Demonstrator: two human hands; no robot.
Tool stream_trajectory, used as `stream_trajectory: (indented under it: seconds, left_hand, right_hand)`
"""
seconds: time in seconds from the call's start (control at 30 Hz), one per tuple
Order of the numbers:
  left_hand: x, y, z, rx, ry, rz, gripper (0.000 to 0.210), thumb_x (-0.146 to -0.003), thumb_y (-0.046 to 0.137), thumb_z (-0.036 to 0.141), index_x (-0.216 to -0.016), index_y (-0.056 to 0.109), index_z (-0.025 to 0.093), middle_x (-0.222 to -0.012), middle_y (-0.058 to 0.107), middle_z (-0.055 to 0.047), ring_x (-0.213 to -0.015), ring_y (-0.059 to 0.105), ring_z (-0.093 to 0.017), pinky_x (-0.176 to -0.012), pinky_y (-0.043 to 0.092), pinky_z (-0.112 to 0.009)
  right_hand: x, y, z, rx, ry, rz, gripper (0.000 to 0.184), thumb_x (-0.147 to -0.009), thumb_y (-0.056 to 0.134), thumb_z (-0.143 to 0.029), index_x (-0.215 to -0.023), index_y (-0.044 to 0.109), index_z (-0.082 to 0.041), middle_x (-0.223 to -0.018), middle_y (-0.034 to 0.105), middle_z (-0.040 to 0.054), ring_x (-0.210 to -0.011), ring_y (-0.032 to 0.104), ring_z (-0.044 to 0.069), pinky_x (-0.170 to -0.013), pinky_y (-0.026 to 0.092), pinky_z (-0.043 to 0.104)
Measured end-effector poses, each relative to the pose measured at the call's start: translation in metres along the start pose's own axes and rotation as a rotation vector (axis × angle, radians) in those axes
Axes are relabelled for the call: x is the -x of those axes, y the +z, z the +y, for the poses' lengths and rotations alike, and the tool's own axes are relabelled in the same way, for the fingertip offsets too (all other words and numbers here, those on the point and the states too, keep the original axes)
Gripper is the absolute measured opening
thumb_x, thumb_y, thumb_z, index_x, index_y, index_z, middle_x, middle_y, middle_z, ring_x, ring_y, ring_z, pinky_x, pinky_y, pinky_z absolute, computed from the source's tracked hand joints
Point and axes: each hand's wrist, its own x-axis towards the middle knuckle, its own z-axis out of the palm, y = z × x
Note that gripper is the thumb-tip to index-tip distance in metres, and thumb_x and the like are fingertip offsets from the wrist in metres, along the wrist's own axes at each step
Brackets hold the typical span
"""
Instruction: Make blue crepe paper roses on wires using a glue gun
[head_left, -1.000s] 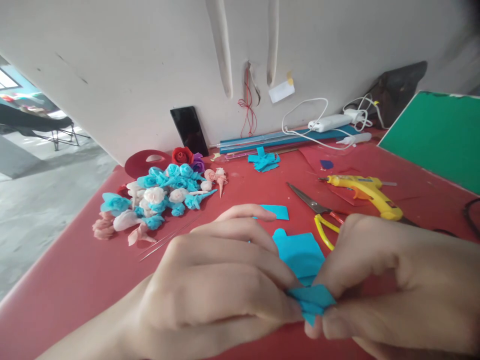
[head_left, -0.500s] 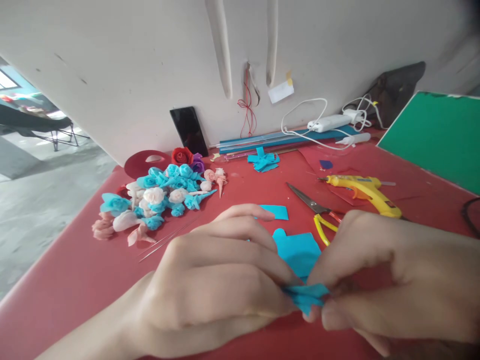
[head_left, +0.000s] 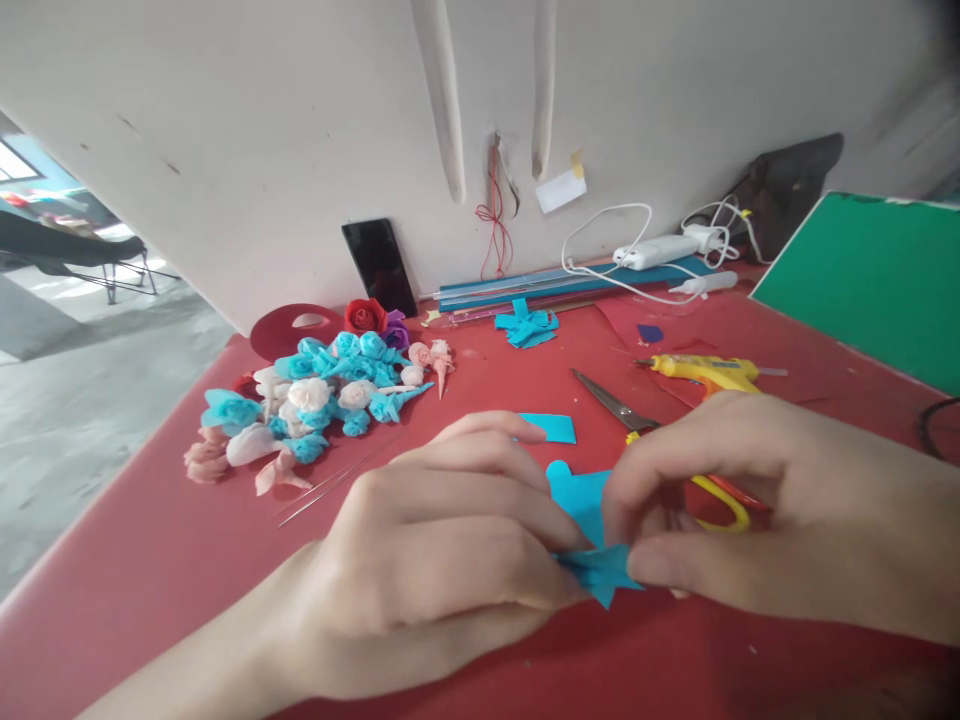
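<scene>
Between my two hands is a folded piece of blue crepe paper [head_left: 606, 574]. My left hand [head_left: 450, 540] is closed, its fingertips pinching the paper's left end. My right hand [head_left: 720, 510] pinches the right end between thumb and forefinger. Just behind the hands lies a larger blue paper piece [head_left: 581, 495], partly covered by my right hand. A small blue paper strip [head_left: 556, 428] sits beyond my left fingers. Scissors [head_left: 615, 400] with yellow and red handles lie near my right hand, which hides part of them.
Blue, white and pink paper roses [head_left: 307, 393] are heaped at the left. Thin wires [head_left: 322, 495] lie before them. A yellow glue gun [head_left: 705, 370] and a green board [head_left: 870, 280] are at the right. A phone [head_left: 379, 265] leans on the wall, near cut blue strips [head_left: 526, 325].
My right hand has moved up a little and rolled, and now covers more of the scissors and the larger paper. The held paper has shifted slightly up and left.
</scene>
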Motion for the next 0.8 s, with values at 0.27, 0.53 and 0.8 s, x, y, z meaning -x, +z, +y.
stream_trajectory:
  seconds: [0.27,0.53,0.8]
  left_hand:
    - [0.0022,0.0036,-0.0010,-0.002,-0.025,0.043,0.010,-0.079,0.064,0.010,-0.069,0.064,0.014,-0.072,0.072,-0.001,-0.071,0.064,-0.011,-0.093,0.049,-0.028]
    - [0.0017,0.0002,0.0018,-0.013,-0.019,-0.008,0.009,-0.079,0.063,0.010,-0.072,0.064,0.015,-0.073,0.073,-0.001,-0.071,0.065,-0.011,-0.092,0.049,-0.027]
    - [0.0009,0.0055,-0.0006,0.021,-0.023,0.024,0.011,-0.078,0.062,0.008,-0.069,0.063,0.014,-0.072,0.071,-0.001,-0.071,0.062,-0.011,-0.092,0.048,-0.027]
  right_hand:
    - [0.0049,0.0070,0.0030,0.017,-0.058,0.000,0.005,-0.077,0.062,-0.026,-0.073,0.060,-0.027,-0.066,0.062,-0.0085,-0.056,0.054,0.008,-0.044,0.040,0.014]
    - [0.0034,0.0102,0.0005,-0.097,-0.040,0.060,0.014,-0.072,0.069,-0.023,-0.077,0.057,-0.029,-0.063,0.058,-0.0098,-0.053,0.052,0.005,-0.043,0.040,0.008]
    - [0.0039,0.0092,-0.0017,-0.257,0.012,-0.021,0.019,-0.070,0.069,-0.014,-0.075,0.055,-0.027,-0.061,0.057,-0.0115,-0.053,0.052,0.003,-0.044,0.040,0.005]
